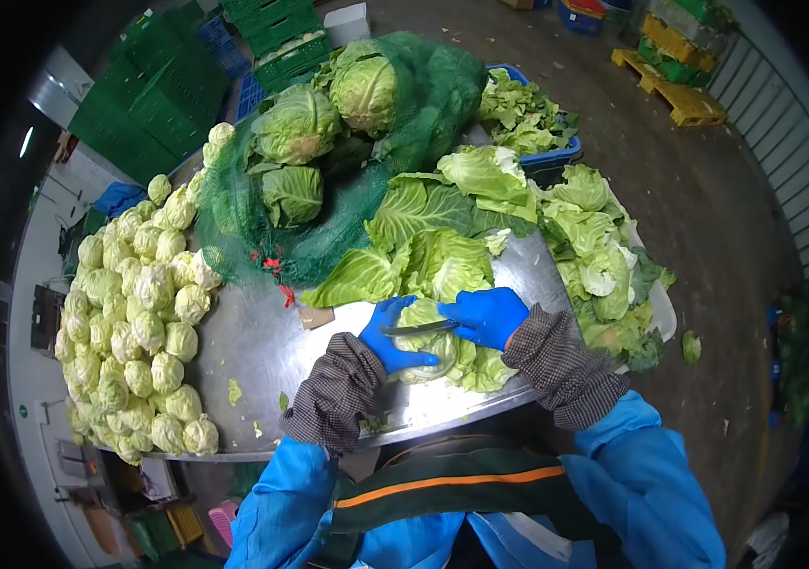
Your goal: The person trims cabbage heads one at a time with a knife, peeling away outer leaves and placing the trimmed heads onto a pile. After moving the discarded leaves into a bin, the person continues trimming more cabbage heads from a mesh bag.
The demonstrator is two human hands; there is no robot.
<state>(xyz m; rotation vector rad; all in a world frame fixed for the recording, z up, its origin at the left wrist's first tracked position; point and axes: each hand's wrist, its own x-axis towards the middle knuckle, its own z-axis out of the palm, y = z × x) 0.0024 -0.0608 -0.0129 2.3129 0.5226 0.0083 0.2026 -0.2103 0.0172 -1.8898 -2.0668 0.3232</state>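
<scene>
Pale cabbage heads (144,332) are piled along the left edge of the metal tabletop (267,365). Left hand (384,337), gloved, is clamped on the left side of a cabbage (414,368) near the front edge, fingers and thumb spread around it. Knife (421,328) lies across the cabbage, tip towards the left palm; blade contact unclear. Right hand (488,319), gloved, closes round the handle. Loose leaves (485,372) lie just right. Judgement: firm support suits this round head; short, shallow strokes, angled clear of left thumb and fingers, seem safest.
</scene>
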